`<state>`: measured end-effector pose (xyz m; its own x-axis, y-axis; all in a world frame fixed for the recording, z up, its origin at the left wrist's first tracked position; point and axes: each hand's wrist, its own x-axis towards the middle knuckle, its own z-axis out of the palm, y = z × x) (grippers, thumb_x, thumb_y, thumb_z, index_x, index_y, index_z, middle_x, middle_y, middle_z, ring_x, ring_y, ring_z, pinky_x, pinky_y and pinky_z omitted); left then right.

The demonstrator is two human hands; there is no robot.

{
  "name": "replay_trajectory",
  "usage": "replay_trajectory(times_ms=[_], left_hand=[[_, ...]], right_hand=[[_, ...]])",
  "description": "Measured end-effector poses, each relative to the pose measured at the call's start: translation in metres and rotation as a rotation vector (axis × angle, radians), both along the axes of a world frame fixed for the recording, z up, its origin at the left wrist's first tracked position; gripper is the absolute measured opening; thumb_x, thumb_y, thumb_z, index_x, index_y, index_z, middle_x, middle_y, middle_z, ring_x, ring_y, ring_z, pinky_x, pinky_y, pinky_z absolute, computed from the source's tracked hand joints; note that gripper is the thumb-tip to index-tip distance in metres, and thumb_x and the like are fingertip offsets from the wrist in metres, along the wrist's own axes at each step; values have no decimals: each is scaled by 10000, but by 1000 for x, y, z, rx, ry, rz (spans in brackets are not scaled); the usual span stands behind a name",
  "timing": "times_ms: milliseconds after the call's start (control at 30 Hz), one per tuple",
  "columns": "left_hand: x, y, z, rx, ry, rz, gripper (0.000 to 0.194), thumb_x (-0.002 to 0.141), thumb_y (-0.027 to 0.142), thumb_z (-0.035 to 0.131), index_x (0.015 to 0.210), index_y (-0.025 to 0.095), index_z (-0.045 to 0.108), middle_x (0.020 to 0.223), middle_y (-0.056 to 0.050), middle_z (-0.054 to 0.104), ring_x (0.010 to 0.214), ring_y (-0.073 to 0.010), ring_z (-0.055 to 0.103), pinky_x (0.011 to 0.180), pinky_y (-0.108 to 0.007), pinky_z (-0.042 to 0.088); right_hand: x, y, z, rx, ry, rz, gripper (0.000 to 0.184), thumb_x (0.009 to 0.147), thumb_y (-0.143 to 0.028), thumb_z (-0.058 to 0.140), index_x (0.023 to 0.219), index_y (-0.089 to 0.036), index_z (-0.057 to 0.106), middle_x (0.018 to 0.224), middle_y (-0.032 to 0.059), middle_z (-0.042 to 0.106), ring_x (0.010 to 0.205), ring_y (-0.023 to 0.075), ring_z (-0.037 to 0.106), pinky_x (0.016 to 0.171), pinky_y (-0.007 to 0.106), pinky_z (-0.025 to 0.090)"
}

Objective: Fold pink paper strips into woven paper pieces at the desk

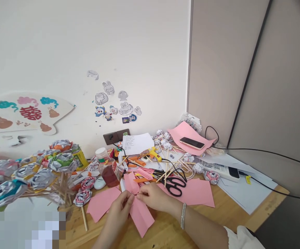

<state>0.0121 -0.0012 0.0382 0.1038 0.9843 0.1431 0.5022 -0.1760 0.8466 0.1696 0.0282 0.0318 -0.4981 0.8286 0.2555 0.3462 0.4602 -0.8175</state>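
At the frame's lower center, a creased pink paper (142,217) flared above and below the left hand (120,205) and right hand (153,197), whose fingertips pinched its gathered middle.

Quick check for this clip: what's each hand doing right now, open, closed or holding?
Left hand: closed, pinching the pink paper near its middle.
Right hand: closed, pinching the same paper beside it.

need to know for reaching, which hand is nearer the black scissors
Right. The right hand is just left of the scissors; the left hand is farther left, across the pinched pink paper.
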Motion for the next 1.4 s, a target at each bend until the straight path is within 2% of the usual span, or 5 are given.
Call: replay_trajectory(times_ms=[200, 500, 833, 1167, 1400], left_hand=[[5, -5, 3, 5, 41, 47, 281, 709, 472, 457, 614, 209, 475, 460, 78, 430, 422, -114, 412, 413, -212, 311], [-10, 11, 6, -58, -404, 229, 370, 499, 531, 627, 596, 210, 472, 518, 58, 559, 523, -153, 571, 518, -274, 489], [-3, 3, 2, -133, -94, -6, 367, 711, 500, 452, 504, 197, 444, 405, 47, 520, 406, -125, 495, 445, -228, 386], [-1, 3, 2, -100, -201, 132, 466, 650, 614, 414, 454, 194, 462, 360, 31, 496, 363, -136, 464, 415, -238, 361], [8, -1, -4, -272, -152, -36, 436, 704, 563, 394, 510, 182, 482, 410, 44, 477, 380, -126, 447, 409, -227, 335]], right_hand=[[-2, 1, -4, -23, 16, -35, 227, 779, -250, 431, 575, -153, 447, 554, -27, 407, 516, 81, 351, 456, 187, 252], [7, 10, -4, -164, 119, 42, 174, 735, -298, 514, 781, -144, 580, 809, 27, 574, 614, 109, 482, 505, 187, 343], [8, 16, -7, -261, 244, -31, 247, 678, -341, 590, 830, -149, 629, 837, 58, 618, 690, 148, 553, 591, 240, 407], [9, 13, 7, -497, 537, 59, 321, 671, -407, 583, 832, -129, 562, 651, 5, 559, 495, 78, 477, 506, 215, 401], [2, 17, -9, -311, 433, -96, 234, 731, -333, 498, 608, -136, 519, 509, -45, 392, 473, 69, 357, 463, 186, 309]])
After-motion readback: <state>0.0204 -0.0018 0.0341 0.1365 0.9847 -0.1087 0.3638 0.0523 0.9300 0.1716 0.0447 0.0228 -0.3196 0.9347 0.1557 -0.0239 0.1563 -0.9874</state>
